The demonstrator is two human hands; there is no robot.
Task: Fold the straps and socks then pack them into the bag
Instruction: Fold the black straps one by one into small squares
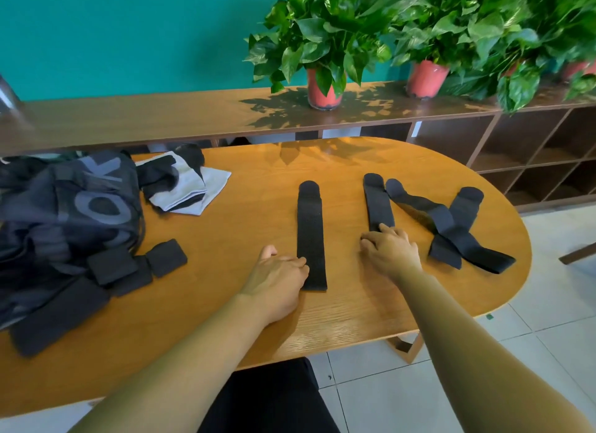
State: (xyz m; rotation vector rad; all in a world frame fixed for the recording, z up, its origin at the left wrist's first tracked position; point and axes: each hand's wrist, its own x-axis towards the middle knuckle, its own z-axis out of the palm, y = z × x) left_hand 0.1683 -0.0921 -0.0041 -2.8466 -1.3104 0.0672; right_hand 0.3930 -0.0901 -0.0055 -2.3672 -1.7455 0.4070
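Teal wall (113, 36) and a long wooden shelf (161, 116) carrying leafy green plants in red pots (324, 90) stand behind the oval wooden counter (258, 200), where all the task's things lie. At the left sits the dark drawstring bag with grey lettering (71, 207), with the grey-and-black socks (185, 186) in a loose heap just beside it and several folded black strap bundles (138, 265) against its near side. A long black fabric strap (311, 236) lies flat in the middle, and the left hand (277, 278) rests on the counter with its fingers (300, 266) close together, tips touching the strap's near left edge and holding nothing that shows. The right hand (392, 252) covers the near end of a second black strap (377, 203), its fingers (383, 228) curled down over it and seemingly pinching it. Two crossed black straps (451, 226) wait just to the right. The step in hand looks like strap folding, roughly midway through. The next move calls for lifting a near end and laying it squarely over the far end, edges aligned and pressed flat — then the socks, then packing.
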